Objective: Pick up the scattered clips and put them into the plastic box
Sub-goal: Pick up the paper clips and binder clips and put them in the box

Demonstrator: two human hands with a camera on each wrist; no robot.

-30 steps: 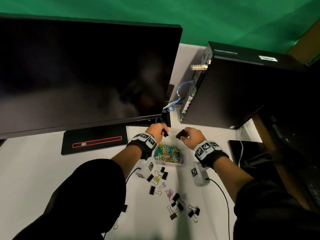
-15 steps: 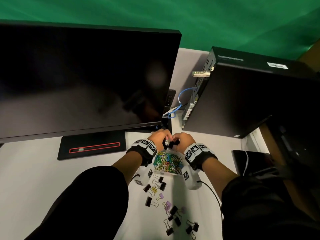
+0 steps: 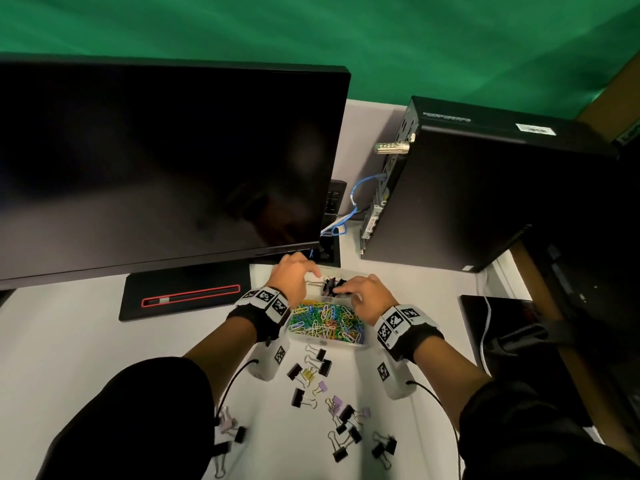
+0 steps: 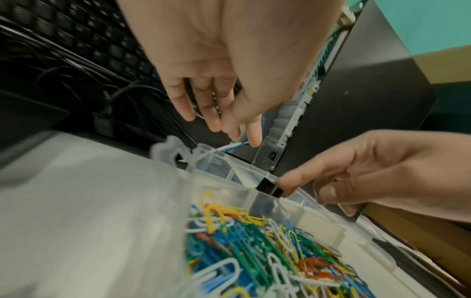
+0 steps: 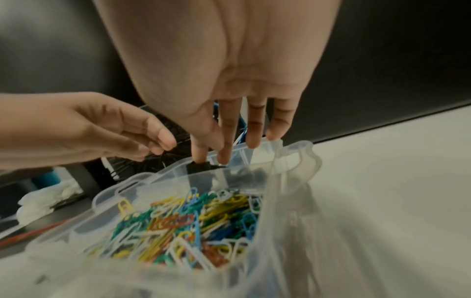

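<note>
A clear plastic box (image 3: 325,342) sits on the white desk, its near compartment full of coloured paper clips (image 3: 323,322). Both hands hover over its far compartment, where black binder clips (image 3: 329,287) lie. My right hand (image 3: 343,291) pinches a black binder clip (image 4: 269,188) between thumb and forefinger at the box rim (image 5: 142,179); the same clip (image 5: 201,167) shows under the right hand (image 5: 211,159) in its wrist view. My left hand (image 3: 304,271) hangs just beside it with relaxed fingers (image 4: 214,121), holding nothing. Several binder clips (image 3: 325,403), black, purple and yellow, lie scattered nearer to me.
A large dark monitor (image 3: 156,161) on a black base (image 3: 187,292) stands at the back left. A black computer tower (image 3: 467,195) with a blue cable (image 3: 349,216) stands at the back right. A dark flat device (image 3: 502,323) lies at the right edge.
Both hands have come together over the box's far compartment. The left hand, which held a black clip, now hangs open. The right hand still pinches its clip, now at the rim.
</note>
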